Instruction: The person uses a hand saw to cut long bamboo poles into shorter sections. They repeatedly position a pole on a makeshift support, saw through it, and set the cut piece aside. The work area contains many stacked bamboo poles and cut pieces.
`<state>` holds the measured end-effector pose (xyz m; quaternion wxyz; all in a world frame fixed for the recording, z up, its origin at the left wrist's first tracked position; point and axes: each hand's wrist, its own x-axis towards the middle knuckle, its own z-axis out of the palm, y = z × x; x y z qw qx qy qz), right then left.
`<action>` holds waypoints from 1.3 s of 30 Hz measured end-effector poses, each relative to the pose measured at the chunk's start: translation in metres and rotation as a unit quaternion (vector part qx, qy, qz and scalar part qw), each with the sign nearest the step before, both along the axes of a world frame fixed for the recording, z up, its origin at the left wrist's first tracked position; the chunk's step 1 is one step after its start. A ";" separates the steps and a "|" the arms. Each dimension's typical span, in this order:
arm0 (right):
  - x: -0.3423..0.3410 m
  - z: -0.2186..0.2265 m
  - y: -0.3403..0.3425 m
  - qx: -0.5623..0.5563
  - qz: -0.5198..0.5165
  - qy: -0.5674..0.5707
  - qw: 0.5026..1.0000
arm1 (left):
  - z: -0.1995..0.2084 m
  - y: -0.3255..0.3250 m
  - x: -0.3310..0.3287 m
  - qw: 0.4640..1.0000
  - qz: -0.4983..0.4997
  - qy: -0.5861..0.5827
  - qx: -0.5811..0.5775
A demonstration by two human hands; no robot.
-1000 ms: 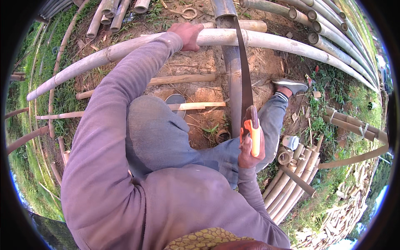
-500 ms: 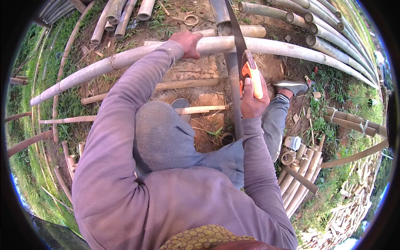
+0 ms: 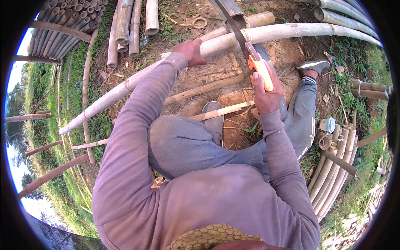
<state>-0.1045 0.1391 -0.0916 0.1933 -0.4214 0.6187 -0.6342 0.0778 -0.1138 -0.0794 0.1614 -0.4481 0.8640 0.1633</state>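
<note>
A long pale bamboo pole (image 3: 221,45) runs crosswise in front of me, over a thicker grey bamboo pole (image 3: 263,53) that points away. My left hand (image 3: 191,52) is wrapped round the pale pole, to the left of the saw. In my right hand (image 3: 266,92) is the orange-and-cream handle of a handsaw (image 3: 259,68), its fingers closed round it. The saw's dark blade lies across the bamboo and reaches away from me. How deep the blade sits cannot be made out.
Cut bamboo lengths (image 3: 152,18) lie at the far left, and long poles (image 3: 346,18) at the far right. Split strips (image 3: 204,90) cross the ground by my foot. To the right stand a bamboo stack (image 3: 337,166) and a white cup (image 3: 327,124). Piled bamboo fills a rack (image 3: 62,28).
The whole view has turned, so the scene sits further right and slanted. My left hand still grips the pole and my right hand the saw, whose blade remains across the bamboo.
</note>
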 end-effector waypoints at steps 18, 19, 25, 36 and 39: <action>-0.026 0.002 0.003 -0.031 -0.006 0.032 0.999 | 0.008 0.011 -0.007 0.999 -0.006 0.001 -0.048; -0.023 0.001 0.009 -0.028 -0.008 0.048 0.998 | 0.010 0.014 -0.008 0.999 -0.010 -0.004 -0.047; -0.003 0.011 0.204 0.076 0.007 0.086 0.993 | -0.001 0.015 0.001 0.999 0.011 -0.014 -0.031; -0.023 0.014 -0.011 -0.030 -0.019 0.070 0.997 | 0.005 0.010 -0.013 0.999 0.004 -0.020 -0.049; -0.014 0.008 0.073 0.011 -0.015 0.044 0.999 | 0.004 0.009 -0.003 0.999 0.013 -0.010 -0.048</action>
